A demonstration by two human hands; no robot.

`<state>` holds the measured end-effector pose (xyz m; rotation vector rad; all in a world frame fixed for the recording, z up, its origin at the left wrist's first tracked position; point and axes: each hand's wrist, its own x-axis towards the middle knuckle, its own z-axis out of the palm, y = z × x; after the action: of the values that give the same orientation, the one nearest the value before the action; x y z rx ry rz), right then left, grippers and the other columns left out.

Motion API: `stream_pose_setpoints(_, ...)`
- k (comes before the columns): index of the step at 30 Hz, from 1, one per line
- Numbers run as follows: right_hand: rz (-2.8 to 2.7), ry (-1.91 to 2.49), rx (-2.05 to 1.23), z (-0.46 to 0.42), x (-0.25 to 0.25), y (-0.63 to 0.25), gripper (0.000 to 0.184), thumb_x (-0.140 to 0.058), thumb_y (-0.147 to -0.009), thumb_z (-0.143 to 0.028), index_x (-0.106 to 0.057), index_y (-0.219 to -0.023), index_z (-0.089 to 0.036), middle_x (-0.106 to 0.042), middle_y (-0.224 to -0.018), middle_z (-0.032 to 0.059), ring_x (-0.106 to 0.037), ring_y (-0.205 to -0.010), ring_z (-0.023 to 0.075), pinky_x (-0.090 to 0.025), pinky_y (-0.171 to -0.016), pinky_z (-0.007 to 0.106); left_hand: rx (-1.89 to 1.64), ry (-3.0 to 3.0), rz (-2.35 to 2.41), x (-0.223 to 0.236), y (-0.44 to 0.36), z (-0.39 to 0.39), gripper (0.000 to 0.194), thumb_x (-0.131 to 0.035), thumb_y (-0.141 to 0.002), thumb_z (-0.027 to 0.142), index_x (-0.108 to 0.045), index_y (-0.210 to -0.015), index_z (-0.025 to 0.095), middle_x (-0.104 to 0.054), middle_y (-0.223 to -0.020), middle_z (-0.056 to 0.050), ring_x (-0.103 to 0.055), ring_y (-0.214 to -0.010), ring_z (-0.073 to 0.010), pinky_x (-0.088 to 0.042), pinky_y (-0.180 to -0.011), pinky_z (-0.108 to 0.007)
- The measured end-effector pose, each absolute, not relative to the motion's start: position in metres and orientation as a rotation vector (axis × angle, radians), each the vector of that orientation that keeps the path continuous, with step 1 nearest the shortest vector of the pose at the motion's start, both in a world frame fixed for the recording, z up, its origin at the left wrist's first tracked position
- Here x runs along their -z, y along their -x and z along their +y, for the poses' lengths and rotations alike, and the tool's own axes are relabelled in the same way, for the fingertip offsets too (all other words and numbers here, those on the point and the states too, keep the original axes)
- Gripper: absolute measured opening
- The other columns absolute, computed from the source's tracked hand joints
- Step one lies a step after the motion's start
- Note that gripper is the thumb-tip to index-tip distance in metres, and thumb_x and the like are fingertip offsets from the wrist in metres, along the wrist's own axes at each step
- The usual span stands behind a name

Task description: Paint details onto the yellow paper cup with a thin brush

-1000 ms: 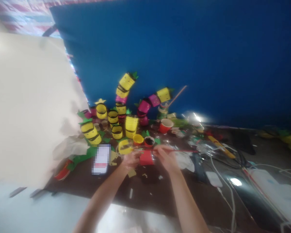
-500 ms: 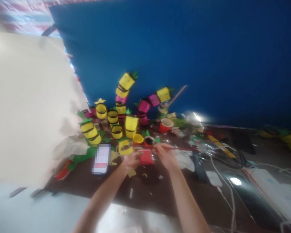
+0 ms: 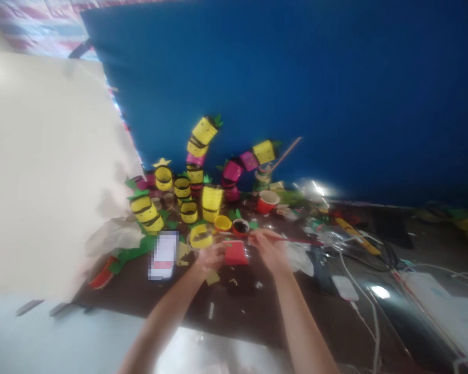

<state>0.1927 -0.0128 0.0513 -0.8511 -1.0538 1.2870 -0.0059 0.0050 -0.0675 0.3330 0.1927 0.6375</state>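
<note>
My left hand (image 3: 209, 258) is closed on the left side of a small red paper cup (image 3: 236, 252) held over the dark table. My right hand (image 3: 268, 249) is pinched on a thin red stick, probably a brush (image 3: 296, 240), whose tip points left over the cup. Just behind the hands sit a yellow cup (image 3: 222, 223), a red cup with dark contents (image 3: 241, 226) and a yellow banded cup (image 3: 200, 236).
Stacks of yellow and pink banded cups (image 3: 197, 156) with green paper leaves stand against a blue wall. A red cup (image 3: 267, 201) is behind. A white board (image 3: 50, 171) leans at the left. Cables (image 3: 359, 270), a white adapter (image 3: 345, 287) and clutter lie to the right.
My right hand with the stick has shifted slightly up and left over the red cup. The left hand has hardly moved.
</note>
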Motion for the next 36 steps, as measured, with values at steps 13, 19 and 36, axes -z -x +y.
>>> stream_pose_setpoints(13, -1.246, 0.929, -1.135, -0.029, -0.058, -0.195, 0.014, -0.071, -0.078, -0.036, -0.074, -0.077, -0.022, -0.072, -0.078, 0.0033, -0.065, -0.071, 0.0157, -0.054, -0.065, 0.027, -0.702, -0.315, 0.454, 0.058, 0.009, 0.003, 0.026, -0.049, -0.085, 0.044, -0.05, -0.07, 0.023, -0.033, -0.038, 0.008, -0.014, -0.017, -0.0048, -0.024, -0.022, -0.022)
stream_pose_setpoints(19, -1.26, 0.91, -1.111, -0.031, -0.056, -0.196, 0.015, -0.07, -0.078, -0.038, -0.074, -0.075, -0.023, -0.071, -0.073, 0.0022, -0.063, -0.065, 0.0151, -0.054, -0.058, 0.027, -0.721, -0.304, 0.51, 0.059, 0.009, 0.003, 0.023, -0.054, -0.082, 0.044, -0.05, -0.073, 0.023, -0.041, -0.045, 0.005, -0.02, -0.02, -0.0046, -0.03, -0.026, -0.023)
stream_pose_setpoints(36, -1.196, 0.935, -1.063, -0.023, -0.043, -0.193, 0.021, -0.074, -0.073, -0.042, -0.072, -0.073, -0.021, -0.07, -0.071, 0.003, -0.064, -0.063, 0.0147, -0.054, -0.058, 0.027, -0.696, -0.252, 0.461, 0.059, 0.008, 0.0, 0.031, -0.054, -0.083, 0.051, -0.053, -0.07, 0.023, -0.034, -0.041, 0.007, -0.024, -0.022, -0.0058, -0.031, -0.031, -0.023)
